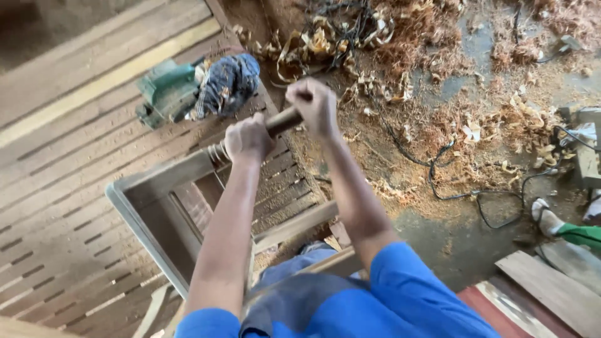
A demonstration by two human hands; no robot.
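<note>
Both hands, your left hand (248,139) and right hand (315,104), are closed tight on the turned wooden leg (280,122) at the frame (164,181) corner; you seem mid-fitting, so next keep it lined up.

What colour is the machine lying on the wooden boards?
Green. The machine shows best in the head view, beside a dark patterned cloth.

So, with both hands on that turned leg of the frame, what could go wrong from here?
1. Both the left hand and the right hand grip the leg close together; if it gives suddenly, they may slip and knock together.
2. The frame looks propped at a tilt, so it might shift.
3. The cable and shavings on the floor could trip a foot.
</note>
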